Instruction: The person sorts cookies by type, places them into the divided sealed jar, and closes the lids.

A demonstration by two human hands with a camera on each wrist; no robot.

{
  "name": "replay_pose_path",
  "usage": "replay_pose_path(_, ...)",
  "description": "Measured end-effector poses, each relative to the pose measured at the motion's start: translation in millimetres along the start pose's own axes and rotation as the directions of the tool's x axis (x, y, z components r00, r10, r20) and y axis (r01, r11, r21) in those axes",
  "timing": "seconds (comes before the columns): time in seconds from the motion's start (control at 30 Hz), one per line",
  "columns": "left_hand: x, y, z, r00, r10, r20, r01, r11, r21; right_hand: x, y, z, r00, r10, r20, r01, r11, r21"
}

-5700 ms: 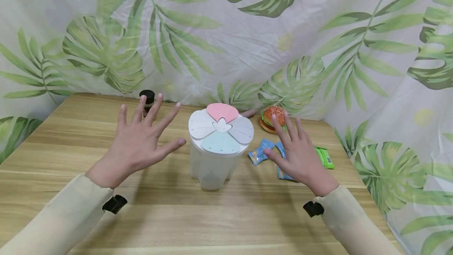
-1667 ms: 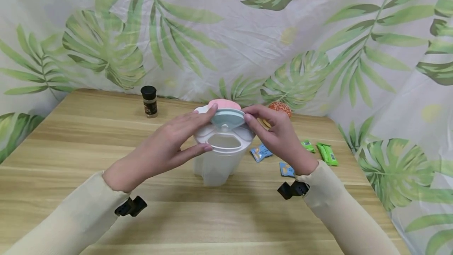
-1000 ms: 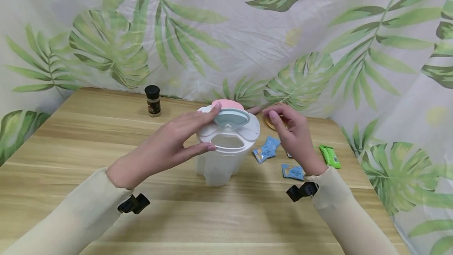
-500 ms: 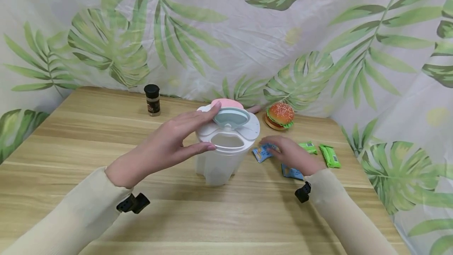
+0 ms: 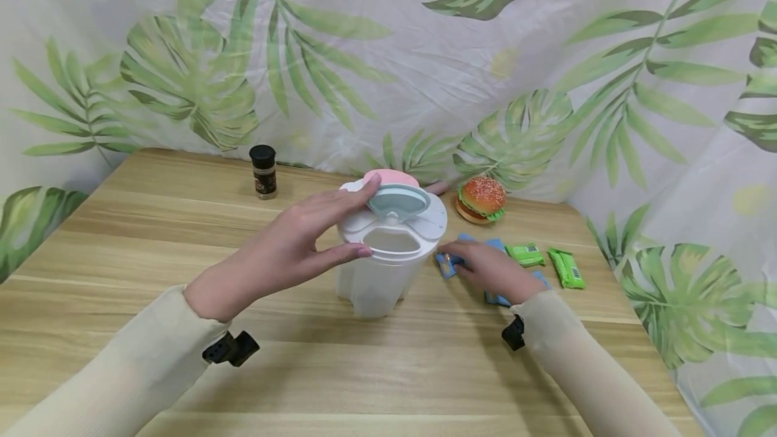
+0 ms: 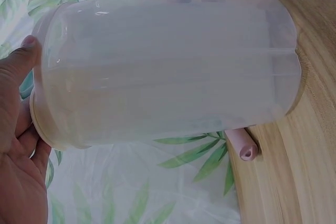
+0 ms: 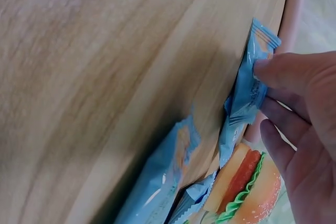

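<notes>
A translucent storage canister with a white petal-patterned lid stands upright mid-table. Its pale blue-green flap is raised, baring an opening in front. My left hand grips the lid's left side, thumb at the front rim and index finger along the top; the left wrist view has fingers bent around the lid edge. To the right of the canister, my right hand pinches a blue snack packet between thumb and fingers, low over the table. Another blue packet lies nearby, partly covered by the hand in the head view.
Two green packets lie farther right. Behind the blue packets sits a toy hamburger. A black-capped spice jar stands at the back left. A pink rod lies behind the canister, near the leaf-print cloth.
The flap was down at first; both hands were at it as it stood raised. My left hand stays on the lid. My right hand left the flap, moved right and down, and took a blue packet.
</notes>
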State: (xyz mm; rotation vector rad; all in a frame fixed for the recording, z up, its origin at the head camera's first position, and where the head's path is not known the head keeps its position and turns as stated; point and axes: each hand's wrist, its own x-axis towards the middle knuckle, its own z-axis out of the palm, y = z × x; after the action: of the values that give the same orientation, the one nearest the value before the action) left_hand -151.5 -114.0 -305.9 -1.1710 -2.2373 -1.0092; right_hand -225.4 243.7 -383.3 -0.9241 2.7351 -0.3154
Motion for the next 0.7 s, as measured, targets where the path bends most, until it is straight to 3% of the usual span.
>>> replay_pose_path(0.4,1.6,-0.4,1.1,1.0,0.015,-0.003,-0.015,1.0,-0.009,-4.6,-0.4,-2.8,0.991,-0.049,-0.124,0.029,0.987,-0.155)
replay_pose_path(0.53,0.6,-0.2,1.5,1.0,0.007,-0.004,-0.007,1.0,-0.01,-6.8,-1.7,-5.7,0.992,-0.024,-0.123,0.01,0.994,-0.11)
replay_pose_path(0.7,-0.6,0.4,1.8,1.0,-0.007,-0.008,0.007,1.0,-0.015,-8.7,1.6,-8.3,0.991,0.002,-0.132,0.004,0.999,0.05)
